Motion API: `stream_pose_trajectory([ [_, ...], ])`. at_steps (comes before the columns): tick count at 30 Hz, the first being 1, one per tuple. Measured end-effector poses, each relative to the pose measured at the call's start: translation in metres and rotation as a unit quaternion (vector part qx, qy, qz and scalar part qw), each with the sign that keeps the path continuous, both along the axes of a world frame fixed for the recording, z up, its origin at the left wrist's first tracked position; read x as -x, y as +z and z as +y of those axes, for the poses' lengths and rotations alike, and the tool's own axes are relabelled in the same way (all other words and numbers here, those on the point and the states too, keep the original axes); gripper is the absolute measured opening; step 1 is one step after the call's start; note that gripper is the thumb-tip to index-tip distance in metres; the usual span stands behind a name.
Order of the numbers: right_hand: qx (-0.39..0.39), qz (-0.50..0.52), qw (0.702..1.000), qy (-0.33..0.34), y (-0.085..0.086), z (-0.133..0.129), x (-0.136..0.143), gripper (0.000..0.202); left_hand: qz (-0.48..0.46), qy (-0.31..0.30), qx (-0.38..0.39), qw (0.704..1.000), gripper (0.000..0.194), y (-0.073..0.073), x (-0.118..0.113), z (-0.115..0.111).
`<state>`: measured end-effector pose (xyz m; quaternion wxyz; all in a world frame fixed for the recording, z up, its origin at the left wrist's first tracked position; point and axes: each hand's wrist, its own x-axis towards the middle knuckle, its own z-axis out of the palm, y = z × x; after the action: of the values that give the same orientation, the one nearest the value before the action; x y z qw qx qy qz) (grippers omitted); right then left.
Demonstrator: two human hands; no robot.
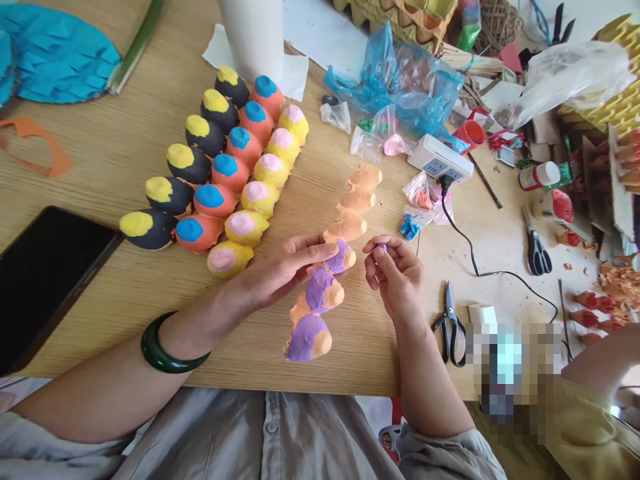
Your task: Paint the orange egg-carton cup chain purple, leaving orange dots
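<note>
My left hand [295, 263] grips a bumpy orange strip [354, 203] near its middle, with the thumb on top. Purple clay [323, 290] covers part of the three bumps nearest me; the farther bumps are bare orange. Just right of the strip, my right hand [397, 270] pinches a small bit of purple clay [382, 247] between thumb and fingers. Left of the strip lie rows of painted bumps: black with yellow tops [189, 163], coral with blue tops [230, 172] and yellow with pink tops [271, 169].
A black tablet [55, 267] lies at the left. A white roll [255, 40] stands at the back. To the right are a power strip [440, 160] with a cord, pliers [450, 323], scissors [537, 247] and plastic bags [400, 80]. Another person's arm [600, 357] shows at lower right.
</note>
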<state>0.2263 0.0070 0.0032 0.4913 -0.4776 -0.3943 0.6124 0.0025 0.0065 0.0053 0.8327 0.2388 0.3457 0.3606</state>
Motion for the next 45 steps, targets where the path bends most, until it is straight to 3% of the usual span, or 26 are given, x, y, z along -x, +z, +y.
stream_pose_trajectory([
  [7,-0.001,0.018,1.0,-0.004,0.0,0.002,-0.002,0.033,0.015,-0.009,-0.068,0.998,0.03,-0.001,0.002,0.0],
  [11,-0.004,0.015,1.0,0.0,0.0,0.001,0.0,0.032,0.063,-0.005,-0.101,0.993,0.032,-0.003,0.0,0.0],
  [18,-0.007,0.057,0.998,-0.022,0.007,0.002,0.002,0.028,0.125,0.064,-0.073,0.987,0.035,-0.005,-0.003,0.0],
  [25,0.057,0.087,0.992,0.069,0.01,-0.001,0.002,0.034,0.153,0.039,-0.063,0.985,0.033,-0.004,-0.002,-0.001],
  [30,0.062,0.089,0.989,0.097,0.009,-0.004,0.005,0.039,0.175,0.013,-0.051,0.983,0.04,0.003,0.002,0.002],
  [35,0.053,0.102,0.988,0.107,0.008,-0.005,0.004,0.03,0.245,0.023,-0.102,0.964,0.049,0.003,0.006,0.002],
  [38,0.045,0.113,0.985,0.121,0.007,-0.006,0.005,0.029,0.238,0.025,-0.124,0.963,0.059,-0.002,0.006,0.0],
  [41,0.044,0.106,0.982,0.152,0.005,-0.007,0.006,0.024,0.228,0.009,-0.157,0.961,0.047,-0.006,0.006,-0.001],
  [45,0.032,0.096,0.985,0.143,0.003,-0.008,0.006,0.022,0.294,0.002,-0.215,0.931,0.036,-0.004,0.009,-0.001],
])
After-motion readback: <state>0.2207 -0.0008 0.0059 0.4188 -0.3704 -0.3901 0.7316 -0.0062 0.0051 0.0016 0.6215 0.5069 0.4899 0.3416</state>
